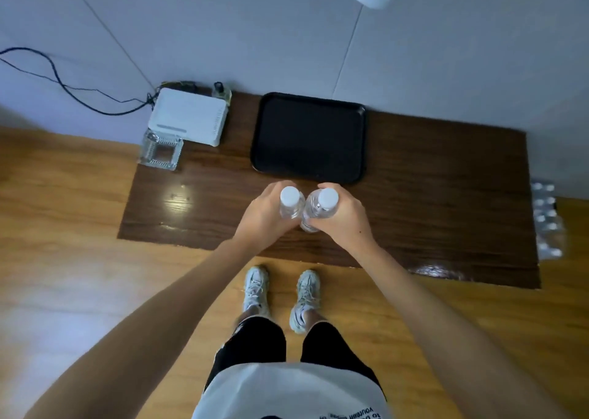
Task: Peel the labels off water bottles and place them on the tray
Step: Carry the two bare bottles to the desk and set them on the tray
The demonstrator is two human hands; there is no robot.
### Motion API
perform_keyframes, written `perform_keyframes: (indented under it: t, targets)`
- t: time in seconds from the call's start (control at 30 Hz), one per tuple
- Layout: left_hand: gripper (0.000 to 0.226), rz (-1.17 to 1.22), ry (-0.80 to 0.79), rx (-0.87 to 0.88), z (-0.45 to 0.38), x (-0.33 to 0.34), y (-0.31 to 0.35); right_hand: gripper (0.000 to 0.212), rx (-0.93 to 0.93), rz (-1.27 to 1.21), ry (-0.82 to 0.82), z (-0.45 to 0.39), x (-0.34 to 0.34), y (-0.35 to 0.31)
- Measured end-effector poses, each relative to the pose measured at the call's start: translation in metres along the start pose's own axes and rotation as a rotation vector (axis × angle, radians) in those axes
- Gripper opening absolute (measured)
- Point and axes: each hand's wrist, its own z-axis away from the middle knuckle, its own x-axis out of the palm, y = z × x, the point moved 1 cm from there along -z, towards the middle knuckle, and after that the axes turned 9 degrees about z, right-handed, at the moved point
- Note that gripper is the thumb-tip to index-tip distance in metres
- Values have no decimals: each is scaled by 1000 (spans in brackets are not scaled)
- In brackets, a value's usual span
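I hold two clear water bottles with white caps upright and side by side above the front part of a dark wooden table (430, 201). My left hand (261, 214) is wrapped around the left bottle (289, 203). My right hand (344, 216) is wrapped around the right bottle (320, 209). The two bottles touch each other. My fingers hide their sides, so I cannot tell whether labels are on them. A black rectangular tray (309, 138) lies flat just beyond my hands, with nothing on it.
A white router (189, 115) with black cables sits at the table's back left, with a clear glass ashtray (161, 150) in front of it. A pack of several water bottles (546, 221) lies on the wooden floor to the right of the table. My feet stand at the table's front edge.
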Motion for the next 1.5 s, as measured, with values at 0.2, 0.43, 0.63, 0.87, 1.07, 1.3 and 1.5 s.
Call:
perform_keyframes:
  t: [0.2, 0.43, 0.63, 0.87, 1.07, 1.3, 1.5]
  targets:
    - [51, 0, -49, 7, -32, 4, -30, 66, 101, -57, -3, -22, 32, 11]
    - [45, 37, -72, 2, -51, 19, -53, 66, 187, -107, -6, -34, 56, 28]
    - [44, 83, -69, 11, -55, 28, -69, 67, 189, -133, -24, -30, 69, 43]
    - [61, 152, -66, -54, -65, 30, -80, 62, 197, -209, 60, -39, 80, 48]
    - [58, 147, -15, -39, -71, 20, -75, 62, 183, -256, 107, -54, 74, 34]
    - [64, 142, 100, -18, -137, -35, -50, 61, 42, -237, 109, -143, 36, -13]
    - [59, 101, 106, 15, -205, -54, -46, 54, 86, -307, 180, -206, 40, -25]
